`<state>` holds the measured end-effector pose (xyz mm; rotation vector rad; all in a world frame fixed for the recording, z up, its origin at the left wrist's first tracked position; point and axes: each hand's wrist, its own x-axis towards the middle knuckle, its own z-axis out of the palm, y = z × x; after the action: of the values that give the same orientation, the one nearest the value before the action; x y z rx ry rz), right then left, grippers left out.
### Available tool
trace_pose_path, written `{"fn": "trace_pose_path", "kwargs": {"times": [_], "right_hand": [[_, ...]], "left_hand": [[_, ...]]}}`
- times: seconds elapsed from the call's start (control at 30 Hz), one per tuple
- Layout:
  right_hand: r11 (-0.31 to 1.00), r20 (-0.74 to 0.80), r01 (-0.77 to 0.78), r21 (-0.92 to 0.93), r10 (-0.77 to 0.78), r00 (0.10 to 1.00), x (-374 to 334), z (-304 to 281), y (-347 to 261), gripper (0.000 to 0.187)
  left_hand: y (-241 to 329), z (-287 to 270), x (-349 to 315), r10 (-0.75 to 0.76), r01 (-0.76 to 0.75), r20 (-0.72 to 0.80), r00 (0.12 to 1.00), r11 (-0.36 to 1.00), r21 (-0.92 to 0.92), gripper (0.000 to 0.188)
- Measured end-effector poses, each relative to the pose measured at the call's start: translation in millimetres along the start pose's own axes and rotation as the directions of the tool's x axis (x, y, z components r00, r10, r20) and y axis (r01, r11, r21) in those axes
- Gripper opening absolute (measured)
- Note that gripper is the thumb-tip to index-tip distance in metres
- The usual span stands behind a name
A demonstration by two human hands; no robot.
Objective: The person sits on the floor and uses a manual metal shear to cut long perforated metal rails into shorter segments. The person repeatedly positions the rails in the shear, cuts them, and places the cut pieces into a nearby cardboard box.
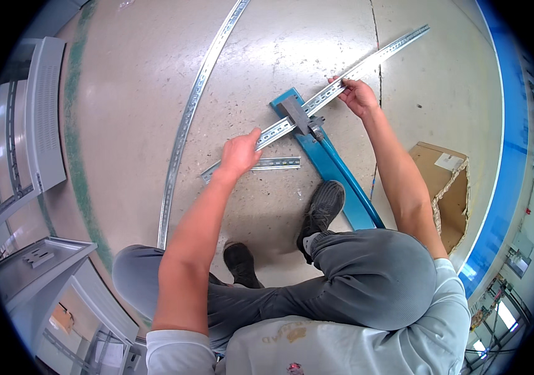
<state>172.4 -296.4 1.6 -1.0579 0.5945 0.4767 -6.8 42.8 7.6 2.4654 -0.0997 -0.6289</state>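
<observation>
A long slotted metal DIN rail (373, 60) runs slantwise through the dark head of a blue rail cutter (336, 167) on the floor. My left hand (240, 152) is closed around the rail's near-left part. On the far side of the cutter, my right hand (357, 95) grips the same rail with fingers beneath it and thumb near its edge. The cutter's long blue lever (351, 178) lies low along its base, toward my right knee. A short piece of slotted rail (279, 164) rests on the floor beside my left hand, partly hidden by it.
Another long slotted rail (193, 94) lies on the floor to the left. An open cardboard box (432, 164) stands at the right. Grey metal cabinets (48, 119) line the left side. My shoe (324, 203) is close against the cutter base.
</observation>
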Motion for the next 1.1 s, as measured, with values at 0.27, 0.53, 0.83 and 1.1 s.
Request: {"fn": "trace_pose_path", "kwargs": {"times": [0.27,0.53,0.83,1.1], "right_hand": [[0.981,-0.176,0.175,0.083,-0.159,0.971,24,-18,-3,0.031],[0.923,-0.143,0.116,0.367,-0.068,0.987,33,-6,-14,0.03],[0.926,-0.292,0.217,0.308,-0.125,0.948,60,-10,6,0.019],[0.907,-0.247,0.246,0.34,-0.167,0.955,48,-5,7,0.02]], "left_hand": [[-3,6,-2,0.035,-0.033,-0.057,0.998,0.999,0.032,0.03],[-1,2,5,-0.03,0.034,0.075,0.997,0.998,-0.05,0.024],[11,-2,2,-0.044,0.044,0.05,0.998,0.999,-0.004,0.025],[1,0,0,-0.064,0.067,0.053,0.997,0.996,-0.051,0.035]]}}
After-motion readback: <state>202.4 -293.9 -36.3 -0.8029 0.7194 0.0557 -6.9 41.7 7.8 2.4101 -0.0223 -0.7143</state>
